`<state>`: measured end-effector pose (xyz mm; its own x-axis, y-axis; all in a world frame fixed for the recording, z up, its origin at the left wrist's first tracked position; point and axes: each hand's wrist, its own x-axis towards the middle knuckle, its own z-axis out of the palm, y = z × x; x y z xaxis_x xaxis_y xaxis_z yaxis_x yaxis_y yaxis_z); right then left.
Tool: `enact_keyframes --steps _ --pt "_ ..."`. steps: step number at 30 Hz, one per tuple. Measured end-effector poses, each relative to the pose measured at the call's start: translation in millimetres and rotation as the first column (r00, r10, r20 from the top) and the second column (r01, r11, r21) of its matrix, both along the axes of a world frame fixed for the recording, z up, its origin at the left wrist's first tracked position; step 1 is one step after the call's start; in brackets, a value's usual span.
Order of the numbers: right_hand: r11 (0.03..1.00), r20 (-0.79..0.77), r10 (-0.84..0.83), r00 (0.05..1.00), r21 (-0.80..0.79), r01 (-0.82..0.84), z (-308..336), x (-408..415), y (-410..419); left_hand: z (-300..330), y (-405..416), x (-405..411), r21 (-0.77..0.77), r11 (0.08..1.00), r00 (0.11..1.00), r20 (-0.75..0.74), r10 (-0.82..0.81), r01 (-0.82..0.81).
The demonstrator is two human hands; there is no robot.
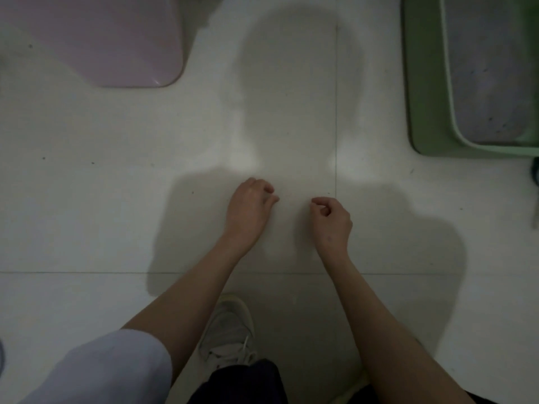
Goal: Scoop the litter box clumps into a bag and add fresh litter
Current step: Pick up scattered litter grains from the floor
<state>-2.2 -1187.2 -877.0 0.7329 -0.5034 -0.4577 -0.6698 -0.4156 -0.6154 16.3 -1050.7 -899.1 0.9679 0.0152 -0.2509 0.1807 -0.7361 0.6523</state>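
Neither grip holds anything: the left hand (250, 206) and right hand (331, 218) hang over the bare floor (116, 199) with fingers loosely curled, thumb near forefinger on each. The green litter box (425, 91) sits far right, grey litter (490, 83) inside; no scoop or bag shows. A pink lid-like thing (116, 42) lies far left. Best to turn toward the box and find scoop and bag first, I judge. Both forearms reach forward, bare, wrists bent down, hands near each other but apart.
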Motion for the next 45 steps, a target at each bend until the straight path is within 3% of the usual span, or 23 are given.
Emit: enact_keyframes --steps 9,18,20,22,23,24,26,28,32,34,38,45 --pt "0.992 -0.020 -0.125 0.992 0.016 0.125 -6 -19 -36 -6 -20 24 0.079 0.996 0.999 0.003 -0.042 0.041" --pt "0.962 0.012 -0.271 0.963 -0.038 0.271 -8 -30 -87 -8 -23 23 0.239 0.952 0.981 -0.023 -0.191 0.191" --pt "0.969 0.021 -0.242 0.970 -0.051 0.242 -10 -26 -93 0 -27 24 0.112 0.988 0.995 -0.008 -0.102 0.103" --pt "0.981 0.044 -0.175 0.984 -0.078 0.178 -10 -15 -97 16 -29 23 -0.167 0.985 0.990 -0.136 0.025 -0.047" --pt "0.984 0.077 -0.141 0.987 -0.103 0.149 -10 -7 -102 25 -29 21 -0.361 0.922 0.964 -0.263 0.045 -0.142" --pt "0.983 0.125 -0.120 0.985 -0.127 0.136 -10 3 -109 33 -28 20 -0.538 0.799 0.920 -0.389 0.046 -0.268" --pt "0.979 0.187 -0.065 0.980 -0.180 0.099 -8 25 -122 45 -24 20 -0.705 0.510 0.828 -0.560 0.027 -0.493" --pt "0.961 0.168 0.088 0.982 -0.275 -0.039 -9 45 -133 50 -20 21 -0.718 0.415 0.802 -0.596 0.047 -0.559" --pt "0.828 -0.011 0.367 0.930 -0.451 -0.332 -21 55 -135 51 -20 22 -0.689 0.445 0.801 -0.587 0.119 -0.572" --pt "0.792 -0.020 0.399 0.917 -0.496 -0.356 -27 53 -133 50 -23 20 -0.665 0.457 0.788 -0.598 0.147 -0.590" --pt "0.791 0.115 0.424 0.898 -0.530 -0.305 -27 58 -136 46 -26 17 -0.642 0.438 0.755 -0.639 0.148 -0.630" --pt "0.659 -0.012 0.559 0.829 -0.601 -0.453 -24 72 -130 48 -30 20 -0.624 0.425 0.728 -0.671 0.137 -0.655"
